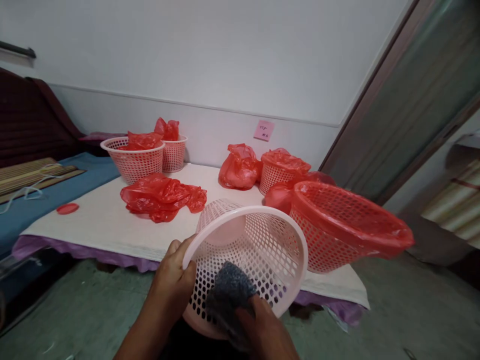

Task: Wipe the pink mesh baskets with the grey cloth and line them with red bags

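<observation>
A pale pink perforated basket [262, 220] is tilted with its open mouth toward me at the front of the table. My left hand [176, 275] grips its rim on the left side, with the thumb inside. My right hand [262, 325] holds a dark grey-blue cloth [232, 285] inside the basket, against or close to its lower wall. The hand is slightly blurred, and part of the cloth lies in shadow. Just to the right, a basket covered with red plastic [322, 250] leans beside the pink one.
On the white-covered table [93, 220] lie a crumpled red bag [161, 197] and a red disc [68, 208]. Two baskets with red bags stand back left [138, 162]. Behind are a tied red bag [240, 170] and a bag-topped basket [275, 175]. A pink note [264, 130] is on the wall.
</observation>
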Available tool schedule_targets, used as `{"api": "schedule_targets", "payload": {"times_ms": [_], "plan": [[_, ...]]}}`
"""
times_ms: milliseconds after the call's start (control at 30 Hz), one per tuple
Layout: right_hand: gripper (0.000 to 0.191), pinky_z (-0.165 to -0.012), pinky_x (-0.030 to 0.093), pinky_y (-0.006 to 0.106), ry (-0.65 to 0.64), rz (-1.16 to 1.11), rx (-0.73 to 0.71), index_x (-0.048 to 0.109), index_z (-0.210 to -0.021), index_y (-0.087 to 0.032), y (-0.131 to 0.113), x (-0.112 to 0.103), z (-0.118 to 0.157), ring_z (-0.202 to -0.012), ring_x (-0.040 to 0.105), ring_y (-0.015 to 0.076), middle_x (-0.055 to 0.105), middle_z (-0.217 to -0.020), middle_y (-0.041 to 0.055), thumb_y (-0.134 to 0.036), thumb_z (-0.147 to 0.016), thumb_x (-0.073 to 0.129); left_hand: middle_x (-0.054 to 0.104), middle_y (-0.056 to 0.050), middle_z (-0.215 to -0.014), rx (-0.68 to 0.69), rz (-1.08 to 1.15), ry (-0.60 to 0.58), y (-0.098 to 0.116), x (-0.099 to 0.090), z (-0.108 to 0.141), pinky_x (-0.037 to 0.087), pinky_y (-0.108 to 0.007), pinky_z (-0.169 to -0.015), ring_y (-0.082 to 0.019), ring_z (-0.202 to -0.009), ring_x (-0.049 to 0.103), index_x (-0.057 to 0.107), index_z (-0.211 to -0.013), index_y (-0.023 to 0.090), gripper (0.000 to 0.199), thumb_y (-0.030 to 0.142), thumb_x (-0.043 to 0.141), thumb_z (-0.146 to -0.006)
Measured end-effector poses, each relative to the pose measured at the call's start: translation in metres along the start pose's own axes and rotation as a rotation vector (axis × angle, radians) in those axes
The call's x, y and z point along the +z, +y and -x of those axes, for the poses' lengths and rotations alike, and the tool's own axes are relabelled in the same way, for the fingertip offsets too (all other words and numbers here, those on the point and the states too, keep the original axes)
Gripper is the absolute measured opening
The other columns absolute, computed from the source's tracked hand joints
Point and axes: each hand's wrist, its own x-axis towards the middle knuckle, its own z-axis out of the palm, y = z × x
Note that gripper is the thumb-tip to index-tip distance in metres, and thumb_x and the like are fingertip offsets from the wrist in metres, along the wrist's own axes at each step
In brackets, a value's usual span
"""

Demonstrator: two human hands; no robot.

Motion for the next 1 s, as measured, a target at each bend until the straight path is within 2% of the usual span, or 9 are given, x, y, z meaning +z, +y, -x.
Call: {"api": "schedule_targets", "payload": {"times_ms": [67,133,200,333,433,533,800,900,1000], "plan": [[0.019,-0.058,0.047,0.024,0.021,-0.097,0.048,0.067,-0.091,-0.022,0.002,0.012,0.006,-0.072,0.064,0.0184,0.066,-0.084,0.0038,-0.024,-0.087,0.049,0.051,-0.002,-0.09,0.004,0.024,0.035,-0.002,-0.001,0.0,0.042,-0.034,-0.084,-0.02,-0.09,0.054,0.057,-0.121,0.02,0.047,0.013,0.038,-0.078],[0.025,-0.067,0.049,0.027,0.129,-0.072,-0.007,0.067,-0.097,-0.023,0.019,0.008,0.008,-0.081,0.063,0.0197,0.066,-0.093,0.0058,-0.016,-0.087,0.046,0.054,-0.002,-0.091,-0.006,0.056,0.068,-0.006,-0.002,0.0,0.042,-0.033,-0.086,-0.021,-0.093,0.055,0.058,-0.119,0.019,0.046,0.014,0.039,-0.078],[0.043,-0.084,0.047,0.037,0.32,0.061,-0.153,0.063,-0.114,-0.024,0.043,-0.011,0.006,-0.103,0.056,0.0259,0.059,-0.116,0.0118,-0.004,-0.081,0.043,0.056,-0.003,-0.094,-0.016,0.078,0.079,-0.01,-0.002,0.001,0.042,-0.034,-0.089,-0.022,-0.097,0.055,0.059,-0.118,0.018,0.045,0.015,0.04,-0.077],[0.045,-0.079,0.049,0.04,0.664,0.298,-0.281,0.058,-0.119,-0.018,0.079,-0.069,0.003,-0.097,0.052,0.0273,0.051,-0.11,0.0151,-0.006,-0.078,0.044,0.055,-0.003,-0.09,-0.014,0.062,0.032,-0.014,-0.002,0.003,0.044,-0.035,-0.085,-0.021,-0.092,0.056,0.058,-0.118,0.019,0.045,0.014,0.041,-0.077],[0.048,-0.079,0.05,0.043,0.825,0.258,-0.242,0.053,-0.124,-0.019,0.084,-0.099,0.003,-0.096,0.051,0.0275,0.049,-0.111,0.0136,-0.01,-0.078,0.046,0.055,-0.002,-0.089,-0.005,0.052,0.019,-0.014,-0.002,0.006,0.045,-0.036,-0.083,-0.021,-0.089,0.057,0.058,-0.119,0.02,0.044,0.015,0.041,-0.079],[0.046,-0.082,0.048,0.046,0.911,0.225,-0.184,0.054,-0.125,-0.019,0.083,-0.107,-0.001,-0.098,0.051,0.0287,0.048,-0.112,0.014,-0.013,-0.08,0.046,0.057,-0.004,-0.095,0.017,0.057,0.017,-0.013,-0.001,0.011,0.044,-0.037,-0.088,-0.022,-0.096,0.056,0.056,-0.122,0.02,0.044,0.017,0.041,-0.081],[0.037,-0.076,0.049,0.04,0.462,0.47,-0.031,0.063,-0.116,-0.013,0.068,-0.075,-0.014,-0.091,0.055,0.0303,0.058,-0.102,0.0174,-0.009,-0.082,0.048,0.054,-0.004,-0.098,0.015,-0.007,-0.059,0.001,0.013,0.022,0.046,-0.04,-0.09,-0.022,-0.095,0.058,0.05,-0.13,0.021,0.051,0.014,0.037,-0.081],[0.037,-0.072,0.05,0.035,0.309,0.393,0.051,0.067,-0.105,-0.019,0.061,-0.06,-0.015,-0.09,0.059,0.0286,0.061,-0.096,0.0135,-0.004,-0.078,0.047,0.054,-0.006,-0.1,0.072,-0.037,-0.081,0.006,0.018,0.025,0.045,-0.042,-0.092,-0.023,-0.099,0.056,0.05,-0.13,0.021,0.05,0.014,0.035,-0.083],[0.048,-0.074,0.051,0.034,0.329,0.121,0.102,0.063,-0.112,-0.018,0.064,-0.051,-0.021,-0.092,0.061,0.0268,0.061,-0.103,0.0135,-0.003,-0.07,0.046,0.055,-0.006,-0.103,0.104,-0.038,-0.085,0.004,0.02,0.03,0.043,-0.041,-0.094,-0.022,-0.102,0.054,0.048,-0.132,0.021,0.051,0.012,0.034,-0.084]]}}
